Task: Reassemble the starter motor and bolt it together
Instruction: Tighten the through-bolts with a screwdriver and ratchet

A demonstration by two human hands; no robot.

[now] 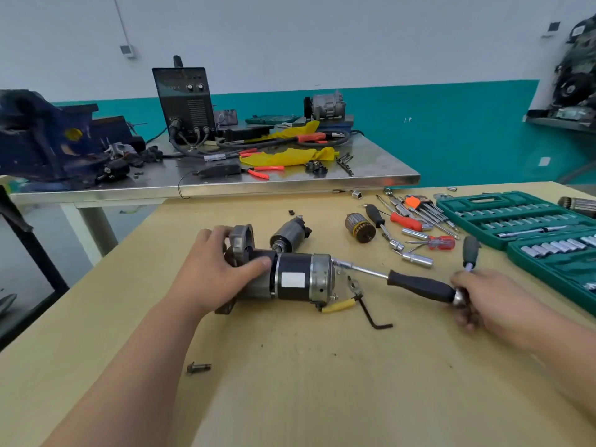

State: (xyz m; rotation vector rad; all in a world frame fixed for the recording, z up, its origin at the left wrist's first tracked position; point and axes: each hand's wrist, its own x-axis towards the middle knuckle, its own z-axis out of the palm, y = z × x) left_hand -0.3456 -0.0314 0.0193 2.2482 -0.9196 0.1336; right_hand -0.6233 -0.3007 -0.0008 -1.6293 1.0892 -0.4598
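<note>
The starter motor (300, 280) lies on its side near the middle of the yellow tabletop (290, 398). The left grip (219, 269) is curled over its grey nose housing, with the thumb on the body. The right grip (493, 298) is closed round the metal butt of a black-handled socket driver (419, 287), whose shaft reaches the motor's silver end cap. A yellow-sleeved lead (338, 306) trails from that end, beside an L-shaped hex key (374, 317). Behind the motor lie a solenoid (288, 233) and an armature (359, 227). One loose bolt (199, 367) lies well apart, nearer the person. At the right an open green socket case (477, 199) holds rows of small sockets (503, 211) and a bar in its far half, and larger sockets (554, 246) in its near half. Screwdrivers (435, 242) and loose sockets lie between case and armature.
</note>
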